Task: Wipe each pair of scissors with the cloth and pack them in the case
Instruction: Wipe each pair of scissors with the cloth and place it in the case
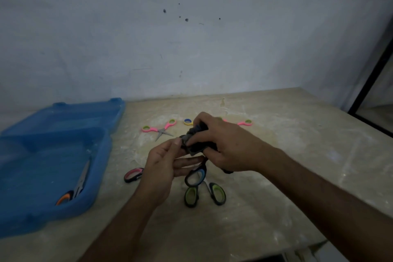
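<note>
Right hand: the right hand point(225, 144) is closed around a dark grey cloth point(194, 139), which is bunched over the blades of the blue-handled scissors point(196, 174).
Left hand: the left hand point(164, 162) pinches the left end of the cloth between thumb and fingers; its palm faces right.
Held scissors: the blue and black handle loop hangs just below both hands; the blades are hidden inside the cloth.
Near the hands: green-handled scissors point(204, 193) lie on the worktop point(287, 155) just under the blue handle; a pink and black handle point(133, 174) shows to the left of the left wrist, the rest hidden behind it.
Far side: small pink scissors point(159, 128) lie open; a yellow and blue loop point(188, 121) and another pink handle point(245, 122) show behind the right hand.
Case: the blue case point(102, 155) stands open at the left, well apart from the hands, with orange-handled scissors point(75, 187) inside, near its right wall.
Writing: none can be read.
</note>
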